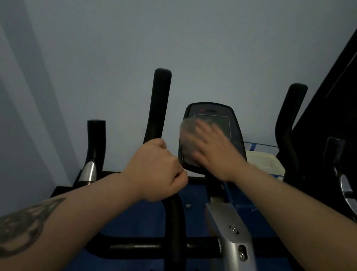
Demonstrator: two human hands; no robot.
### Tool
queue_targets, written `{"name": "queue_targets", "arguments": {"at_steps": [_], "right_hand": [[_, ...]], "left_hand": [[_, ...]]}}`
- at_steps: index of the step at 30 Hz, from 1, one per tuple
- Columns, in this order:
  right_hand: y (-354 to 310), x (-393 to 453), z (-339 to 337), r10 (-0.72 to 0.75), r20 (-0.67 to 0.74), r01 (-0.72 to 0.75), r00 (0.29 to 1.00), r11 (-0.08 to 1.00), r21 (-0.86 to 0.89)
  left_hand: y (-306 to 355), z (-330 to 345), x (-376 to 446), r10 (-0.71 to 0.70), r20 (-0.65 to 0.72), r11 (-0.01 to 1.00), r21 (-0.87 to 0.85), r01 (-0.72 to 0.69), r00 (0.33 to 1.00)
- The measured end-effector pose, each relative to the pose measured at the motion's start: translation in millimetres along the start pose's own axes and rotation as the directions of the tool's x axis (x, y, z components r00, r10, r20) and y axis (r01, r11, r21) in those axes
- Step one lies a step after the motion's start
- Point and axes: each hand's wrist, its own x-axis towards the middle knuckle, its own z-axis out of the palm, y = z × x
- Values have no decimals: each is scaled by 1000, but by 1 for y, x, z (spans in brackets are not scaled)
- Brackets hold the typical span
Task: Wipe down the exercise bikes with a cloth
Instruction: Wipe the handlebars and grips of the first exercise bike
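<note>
Left hand (155, 171) fisted round matte black tubular handlebar (157, 106), at bend below upright grip. Right hand (214, 150) flat, fingers spread, pressing thin greyish cloth (186, 136) onto left side of glossy rounded console (213, 120); both motion-blurred. Console tops silver metal stem (232, 246) with bolts. Second black curved grip (289, 121) right of console. Smooth pale wall (144, 23) behind; blue floor (146, 220) below.
</note>
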Motion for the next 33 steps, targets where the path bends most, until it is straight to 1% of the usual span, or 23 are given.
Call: {"name": "queue_targets", "arguments": {"at_steps": [1,3,4,5,6,8,9,10,11,12,14,16,17,18,21,22,23,24,25,27,29,31,33], "right_hand": [[7,11,-4,159,-13,-159,987,987,7],[-1,38,-9,479,-25,-475,877,875,96],[-13,46,-9,544,-27,-537,839,834,128],[-26,46,-5,530,-45,-521,847,843,130],[-38,38,0,448,-66,-439,892,891,115],[-44,5,8,177,-70,-171,982,982,79],[-37,-10,7,69,-56,-64,996,994,86],[-24,-18,5,29,-41,-25,999,995,93],[-10,-18,5,80,-35,-77,996,993,90],[2,-11,4,209,-40,-204,977,975,88],[11,16,-2,507,-59,-498,860,859,120],[-5,41,-3,654,-85,-639,752,754,151],[-17,46,0,656,-103,-642,748,754,138],[-28,43,5,607,-119,-596,786,795,116],[-34,4,11,290,-119,-285,950,957,59],[-23,-5,9,197,-102,-193,975,980,52],[-9,-7,8,168,-89,-164,982,985,51],[3,-5,6,214,-92,-210,973,977,50],[12,2,4,316,-103,-311,943,949,61],[18,29,-1,526,-121,-516,842,850,105],[9,50,-4,620,-127,-606,775,785,132],[-3,48,-4,611,-125,-599,782,792,121],[-17,24,3,474,-132,-464,871,880,100]], "left_hand": [[1,0,0,-7,9,1000,-3,7,1000],[0,0,-1,-9,16,1000,-14,9,1000],[0,1,-1,-2,15,1000,-19,2,1000],[-1,1,-1,1,7,1000,-22,0,1000],[-1,1,-1,1,-4,1000,-20,-1,1000],[0,0,-1,2,-22,1000,-13,-2,1000],[-1,0,-1,2,-26,1000,-10,-2,1000],[-1,1,-1,-2,-22,1000,-9,1,1000],[-1,1,-1,-6,-8,1000,-11,6,1000],[-1,1,-1,-7,7,1000,-18,7,1000],[-1,2,-3,-1,0,1000,-26,1,1000],[-2,1,-3,2,-11,999,-47,-2,1000],[-2,2,-3,-3,-26,998,-56,2,1000],[-2,2,-4,-7,-42,998,-56,5,999],[-3,3,-5,-6,-47,998,-55,3,999],[-3,3,-4,-7,-49,999,-54,4,999],[-4,3,-3,-7,-48,999,-53,4,999],[-3,2,-2,-3,-47,999,-53,1,999],[-3,3,-2,-1,-53,999,-53,-2,999],[-3,4,-3,8,-64,998,-56,-11,998],[-4,5,-4,7,-56,998,-70,-11,998],[-4,4,-5,-13,-47,998,-68,9,999],[-1,2,-5,-25,-47,999,-47,23,999]]}}
